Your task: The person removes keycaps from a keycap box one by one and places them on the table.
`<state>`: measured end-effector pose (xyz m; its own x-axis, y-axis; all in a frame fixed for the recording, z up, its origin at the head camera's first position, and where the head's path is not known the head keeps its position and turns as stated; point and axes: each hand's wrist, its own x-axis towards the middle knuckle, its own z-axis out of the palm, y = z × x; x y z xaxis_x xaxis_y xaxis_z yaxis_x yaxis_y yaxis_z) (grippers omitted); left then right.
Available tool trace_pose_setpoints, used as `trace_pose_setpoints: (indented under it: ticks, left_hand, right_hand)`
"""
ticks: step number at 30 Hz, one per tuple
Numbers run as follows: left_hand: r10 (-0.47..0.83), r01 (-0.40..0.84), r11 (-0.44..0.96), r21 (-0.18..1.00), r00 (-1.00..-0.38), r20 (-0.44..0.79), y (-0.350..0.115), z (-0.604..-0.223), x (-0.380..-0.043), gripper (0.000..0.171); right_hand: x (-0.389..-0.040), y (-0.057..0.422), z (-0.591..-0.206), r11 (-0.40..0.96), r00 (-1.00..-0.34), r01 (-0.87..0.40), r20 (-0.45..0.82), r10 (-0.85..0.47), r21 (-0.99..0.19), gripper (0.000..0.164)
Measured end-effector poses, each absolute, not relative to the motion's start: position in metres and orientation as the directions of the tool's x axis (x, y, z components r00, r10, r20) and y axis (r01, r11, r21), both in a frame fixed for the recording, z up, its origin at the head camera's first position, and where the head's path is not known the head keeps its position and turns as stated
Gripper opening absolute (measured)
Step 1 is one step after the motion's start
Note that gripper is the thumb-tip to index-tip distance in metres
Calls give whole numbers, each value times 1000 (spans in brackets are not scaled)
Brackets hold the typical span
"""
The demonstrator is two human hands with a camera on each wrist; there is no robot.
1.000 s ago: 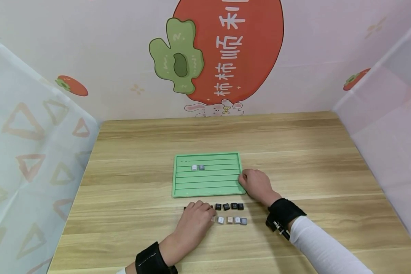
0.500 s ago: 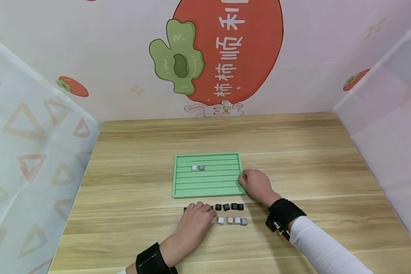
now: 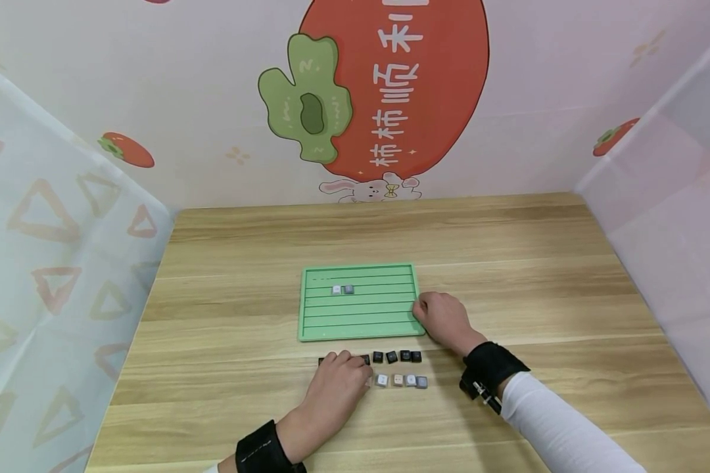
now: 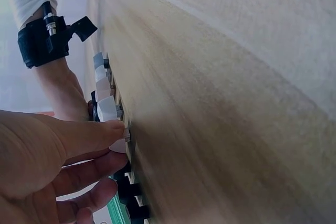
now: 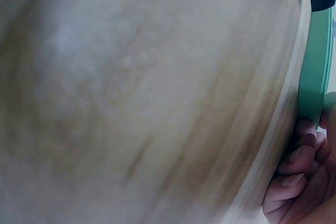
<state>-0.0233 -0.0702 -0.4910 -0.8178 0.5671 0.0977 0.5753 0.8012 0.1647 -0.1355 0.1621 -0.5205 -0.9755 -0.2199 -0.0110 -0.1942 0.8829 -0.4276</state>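
Note:
A green ridged board (image 3: 361, 320) lies on the table, bearing a white keycap (image 3: 336, 290) and a grey keycap (image 3: 348, 290). My right hand (image 3: 445, 320) holds its right edge; in the right wrist view the thumb and curled fingers meet the board's rim (image 5: 314, 72). Nearer to me, my left hand (image 3: 338, 384) covers part of two keycap rows. The left wrist view shows its thumb and forefinger pinching a white keycap (image 4: 118, 146) low by the table. Another white keycap (image 4: 107, 108) stands just beyond the thumb.
Several black keycaps (image 3: 392, 357) form a row below the board. A row of light keycaps (image 3: 398, 380) runs nearer to me, ending in a grey one (image 3: 421, 382). The wooden table (image 3: 225, 276) meets printed cloth walls (image 3: 225, 98) at the back and sides.
Almost nothing differs. Both hands keep their places, and the board and keycaps stay where they were; the head view shifts only very slightly.

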Motion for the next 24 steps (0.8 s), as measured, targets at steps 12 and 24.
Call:
trace_pose_setpoints:
  ticks: [12,24]
  left_hand:
    - [561,569,810,139,-822,95,-70,-493,-24,10]
    - [572,576,800,167,-816,78,-68,-490,-22,19]
  right_hand:
    - [-135,162,-520,887,-977,-183,-25,-213,-424,35]
    - [-135,162,-520,884,-975,-198,-6,-221,-423,35]
